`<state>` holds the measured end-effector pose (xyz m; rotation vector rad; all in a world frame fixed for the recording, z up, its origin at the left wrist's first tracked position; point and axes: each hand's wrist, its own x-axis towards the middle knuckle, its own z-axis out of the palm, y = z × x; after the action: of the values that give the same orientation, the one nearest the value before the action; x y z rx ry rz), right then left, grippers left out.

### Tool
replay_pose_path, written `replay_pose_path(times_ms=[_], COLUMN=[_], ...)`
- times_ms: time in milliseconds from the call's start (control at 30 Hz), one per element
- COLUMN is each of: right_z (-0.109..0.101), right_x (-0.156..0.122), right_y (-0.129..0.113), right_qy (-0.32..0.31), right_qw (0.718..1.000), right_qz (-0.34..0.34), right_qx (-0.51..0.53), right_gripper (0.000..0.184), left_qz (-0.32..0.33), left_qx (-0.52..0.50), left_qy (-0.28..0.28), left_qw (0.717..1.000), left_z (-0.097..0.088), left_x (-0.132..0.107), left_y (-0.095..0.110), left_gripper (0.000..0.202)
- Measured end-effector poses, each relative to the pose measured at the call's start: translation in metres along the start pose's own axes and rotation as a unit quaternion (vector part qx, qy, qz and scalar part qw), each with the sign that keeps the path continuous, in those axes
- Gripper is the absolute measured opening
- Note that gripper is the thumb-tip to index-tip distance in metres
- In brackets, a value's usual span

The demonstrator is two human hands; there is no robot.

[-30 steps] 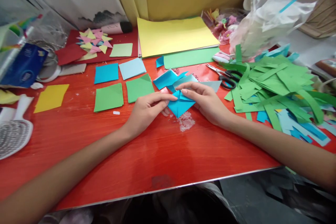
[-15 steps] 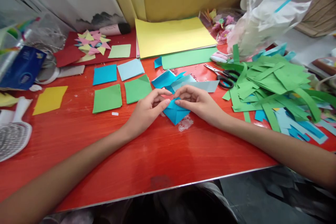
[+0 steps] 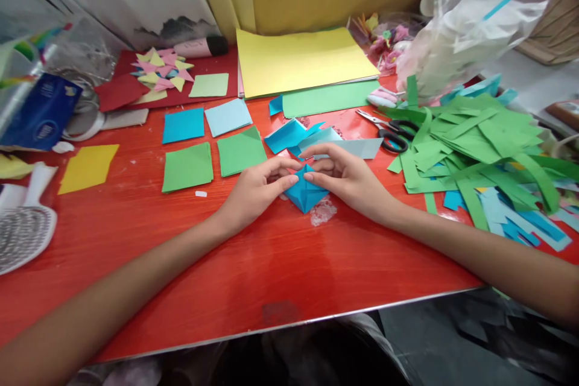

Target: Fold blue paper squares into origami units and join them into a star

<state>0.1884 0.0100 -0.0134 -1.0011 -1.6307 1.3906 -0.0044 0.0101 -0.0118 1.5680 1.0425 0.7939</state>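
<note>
A small folded blue paper piece [image 3: 306, 194] lies on the red table [image 3: 280, 265] near its middle. My left hand [image 3: 256, 188] pinches its left upper edge with curled fingers. From the other side, my right hand [image 3: 347, 178] pinches its right upper edge, fingertips almost meeting those of the left. Just behind the hands lie folded blue and pale blue papers [image 3: 312, 139].
Green squares [image 3: 187, 167] and blue squares [image 3: 183, 125] lie left of the hands. Scissors [image 3: 389, 129] and a heap of green strips [image 3: 479, 145] are at the right. A yellow sheet [image 3: 298, 61], a plastic bag [image 3: 470, 24] and small paper stars [image 3: 160, 72] sit behind. A hairbrush [image 3: 22, 229] lies far left.
Both hands have drawn closer together over the blue piece, which now looks folded smaller. The fingertips moved from flat pressing to pinching its top.
</note>
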Motion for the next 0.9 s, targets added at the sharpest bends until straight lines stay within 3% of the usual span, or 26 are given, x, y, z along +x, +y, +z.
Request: replay_pose_path(times_ms=[233, 600, 900], right_z=[0.0002, -0.0015, -0.0006], right_x=[0.0020, 0.0019, 0.0012], right_y=[0.0009, 0.0042, -0.0017], right_qy=[0.034, 0.022, -0.005], right_qw=[0.998, 1.000, 0.999], right_qz=[0.044, 0.009, 0.028], right_qx=[0.030, -0.009, -0.025], right_gripper=[0.023, 0.024, 0.026], left_qz=[0.012, 0.008, 0.006], left_qx=[-0.028, -0.008, 0.004], left_qy=[0.080, 0.070, 0.061], left_qw=[0.996, 0.997, 0.998], left_z=[0.0000, -0.0001, -0.0007], left_x=[-0.0018, 0.0007, -0.0008], left_y=[0.0027, 0.0005, 0.0004], left_gripper=[0.026, 0.026, 0.021])
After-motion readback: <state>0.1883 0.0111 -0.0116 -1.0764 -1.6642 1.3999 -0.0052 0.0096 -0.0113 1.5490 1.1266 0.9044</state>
